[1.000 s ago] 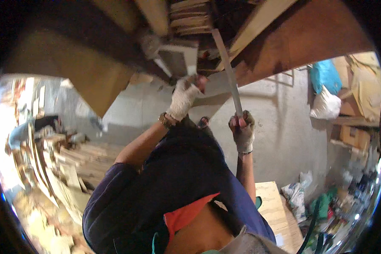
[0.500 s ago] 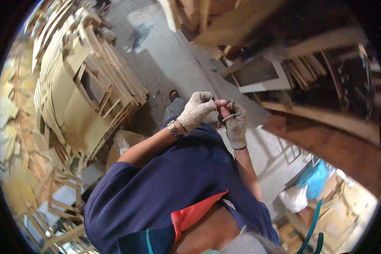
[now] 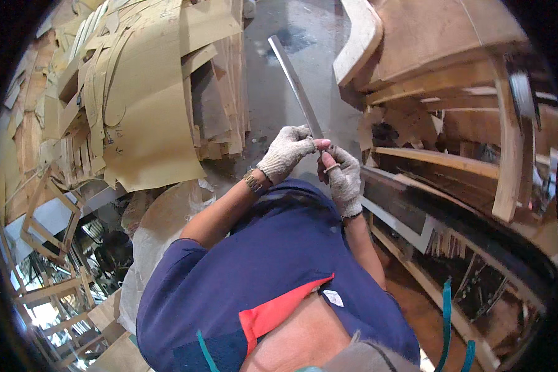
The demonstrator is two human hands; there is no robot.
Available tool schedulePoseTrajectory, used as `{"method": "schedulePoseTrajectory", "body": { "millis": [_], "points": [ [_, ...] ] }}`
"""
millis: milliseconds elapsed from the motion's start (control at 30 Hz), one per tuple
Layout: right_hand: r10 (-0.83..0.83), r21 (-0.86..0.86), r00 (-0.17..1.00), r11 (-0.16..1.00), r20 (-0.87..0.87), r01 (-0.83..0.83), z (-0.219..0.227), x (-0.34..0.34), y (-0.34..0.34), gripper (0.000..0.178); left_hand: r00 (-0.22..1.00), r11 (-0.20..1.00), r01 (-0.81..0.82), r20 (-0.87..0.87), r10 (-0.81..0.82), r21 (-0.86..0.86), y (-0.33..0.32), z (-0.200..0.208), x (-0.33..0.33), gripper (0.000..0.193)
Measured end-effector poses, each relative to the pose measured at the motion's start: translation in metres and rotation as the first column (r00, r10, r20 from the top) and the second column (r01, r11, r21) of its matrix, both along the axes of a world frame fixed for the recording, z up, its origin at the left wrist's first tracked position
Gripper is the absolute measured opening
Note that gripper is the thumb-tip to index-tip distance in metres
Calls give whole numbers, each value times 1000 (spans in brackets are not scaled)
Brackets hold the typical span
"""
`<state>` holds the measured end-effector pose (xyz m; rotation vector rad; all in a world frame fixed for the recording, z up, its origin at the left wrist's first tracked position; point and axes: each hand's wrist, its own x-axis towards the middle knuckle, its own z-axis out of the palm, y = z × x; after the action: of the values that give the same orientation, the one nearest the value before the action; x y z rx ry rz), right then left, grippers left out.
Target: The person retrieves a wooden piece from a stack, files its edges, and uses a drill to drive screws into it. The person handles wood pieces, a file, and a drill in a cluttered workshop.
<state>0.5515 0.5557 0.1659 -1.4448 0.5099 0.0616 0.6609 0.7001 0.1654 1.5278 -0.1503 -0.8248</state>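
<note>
A long, thin grey strip, metal-looking, rises away from my hands, its far end tilted to the left. My left hand, in a cream knitted glove with bare fingertips, is closed around its near end. Touching the left fingertips is my right hand, in a matching glove, its bare thumb and fingers closed at the strip's lower end. The fingers partly cover that end. A gold-coloured watch circles my left wrist.
At left stands a tall stack of tan sheets and boards. A wooden rack with beams and panels fills the right side. Grey floor runs between them. Wooden frames lie at lower left.
The view has turned, bringing the stack and rack to either side of my hands. The strip shows its broad face now. Both hands stay together in front of me.
</note>
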Motion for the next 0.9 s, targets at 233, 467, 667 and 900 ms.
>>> {"method": "schedulePoseTrajectory", "body": {
  "millis": [233,467,667,900],
  "points": [
    [57,-68,998,996,8,-57,-4,106,-8,23,968,994,-111,-230,102,-25,0,-13,100,37],
    [74,-44,997,996,19,-73,-1,227,-69,26,963,962,-196,-220,153,-191,-54,-38,235,28],
    [153,-118,987,982,49,-146,21,347,-152,27,911,889,-393,-229,343,-234,-132,-15,363,22],
    [129,-88,991,988,31,-126,29,472,-213,26,896,885,-418,-256,364,-206,-194,-10,504,22]
  ]
}}
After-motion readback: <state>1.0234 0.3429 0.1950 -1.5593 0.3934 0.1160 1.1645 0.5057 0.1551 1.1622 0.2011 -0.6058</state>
